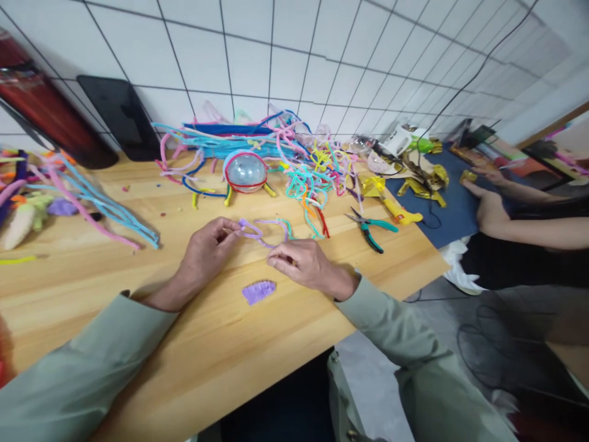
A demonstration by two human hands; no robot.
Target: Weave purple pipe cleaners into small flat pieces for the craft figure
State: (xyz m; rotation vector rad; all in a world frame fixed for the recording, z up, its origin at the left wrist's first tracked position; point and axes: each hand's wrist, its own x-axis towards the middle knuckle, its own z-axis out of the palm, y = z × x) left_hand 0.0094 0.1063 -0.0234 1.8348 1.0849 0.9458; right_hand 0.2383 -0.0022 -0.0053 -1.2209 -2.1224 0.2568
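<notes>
My left hand point(209, 244) pinches one end of a thin purple pipe cleaner point(251, 230), which is bent into a loop beside the fingertips. From there it curves right toward my right hand point(301, 261), whose fingers are closed just above the table; what they grip is hidden. Below and between both hands lies a flat purple piece point(258, 292) with ridged rows, like pipe cleaner wound side by side. A clear plastic dome point(246, 171) with a red rim stands behind my hands. Pliers point(372, 229) with teal and black handles rest to the right, jaws apart.
Loose pipe cleaners point(230, 144) in many colours pile along the tiled wall, with more point(96, 202) at the left. A phone point(118, 116) leans by a red bottle point(46, 104). A yellow glue gun-like tool point(400, 212) lies right. Another person's arm point(529, 224) reaches over a blue mat.
</notes>
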